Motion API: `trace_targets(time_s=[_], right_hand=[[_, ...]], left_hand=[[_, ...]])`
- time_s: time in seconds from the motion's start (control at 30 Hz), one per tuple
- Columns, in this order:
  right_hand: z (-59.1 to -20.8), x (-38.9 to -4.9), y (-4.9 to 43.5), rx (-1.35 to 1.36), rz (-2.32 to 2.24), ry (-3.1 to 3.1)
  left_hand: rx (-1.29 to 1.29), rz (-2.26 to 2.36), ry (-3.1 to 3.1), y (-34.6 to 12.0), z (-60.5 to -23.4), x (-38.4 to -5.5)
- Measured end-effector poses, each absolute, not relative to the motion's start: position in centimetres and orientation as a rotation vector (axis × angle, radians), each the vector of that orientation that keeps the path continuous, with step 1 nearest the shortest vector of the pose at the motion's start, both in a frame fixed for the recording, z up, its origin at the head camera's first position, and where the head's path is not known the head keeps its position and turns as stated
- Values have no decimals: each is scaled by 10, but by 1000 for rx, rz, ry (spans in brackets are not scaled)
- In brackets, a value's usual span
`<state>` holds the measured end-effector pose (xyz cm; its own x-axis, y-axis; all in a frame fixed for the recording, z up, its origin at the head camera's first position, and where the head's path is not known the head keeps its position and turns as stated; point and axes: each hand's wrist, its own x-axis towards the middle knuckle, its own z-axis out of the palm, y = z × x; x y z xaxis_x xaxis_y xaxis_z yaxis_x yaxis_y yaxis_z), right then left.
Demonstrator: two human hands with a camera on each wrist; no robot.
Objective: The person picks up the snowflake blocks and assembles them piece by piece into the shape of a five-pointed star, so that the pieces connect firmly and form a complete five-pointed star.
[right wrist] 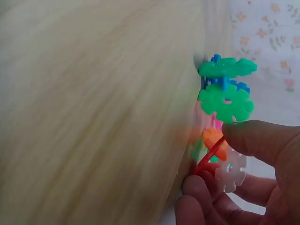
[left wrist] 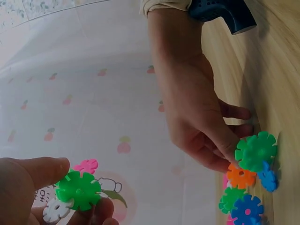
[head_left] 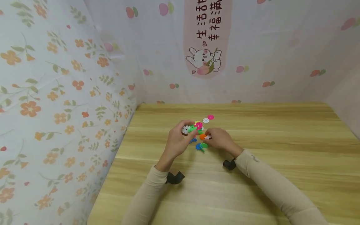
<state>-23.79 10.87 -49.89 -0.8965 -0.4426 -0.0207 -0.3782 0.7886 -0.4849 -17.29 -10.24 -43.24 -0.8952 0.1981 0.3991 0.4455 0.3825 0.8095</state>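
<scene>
Above the table, my left hand [head_left: 179, 137] holds a cluster of notched plastic snowflake discs between thumb and fingers. A green disc [left wrist: 78, 190], a white disc [left wrist: 57, 211] and a pink disc [head_left: 198, 125] show in it. Low at the table, my right hand [head_left: 220, 138] pinches a red disc [right wrist: 210, 157], seen edge-on between thumb and fingertips. A white disc [right wrist: 230, 171] lies against those fingers; whether it is joined to the red one I cannot tell. Beside them is an orange disc [left wrist: 241, 176]. Green discs [right wrist: 227, 102] and a blue disc [left wrist: 247, 210] are close by.
A white disc [head_left: 206, 120] and a pink disc [head_left: 210, 117] lie farther back on the wooden table [head_left: 270, 134]. Black wrist-worn pieces [head_left: 175, 178] sit at both cuffs. Patterned cloth [head_left: 157, 56] hangs behind the table and on its left.
</scene>
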Motion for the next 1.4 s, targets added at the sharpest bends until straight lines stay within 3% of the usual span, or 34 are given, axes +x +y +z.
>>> trace_targets(time_s=[0.17, 0.47, 0.63, 0.93, 1.4], right_hand=[[-492, -235, 122, -628, -880, 2789], [-449, -221, 141, -527, -1861, 2177], [-432, -212, 141, -575, -2133, 1913], [-421, -203, 138, -640, -2318, 1753], [-419, -198, 136, -705, -2195, 1959]], left_hand=[[-576, -1556, -2422, -101, -431, -174], [-614, -1619, -2431, -94, -426, -174], [-618, -1654, -2434, -88, -422, -171], [-657, -1690, -2362, -82, -419, -168], [-569, -1527, -2366, -79, -417, -167]])
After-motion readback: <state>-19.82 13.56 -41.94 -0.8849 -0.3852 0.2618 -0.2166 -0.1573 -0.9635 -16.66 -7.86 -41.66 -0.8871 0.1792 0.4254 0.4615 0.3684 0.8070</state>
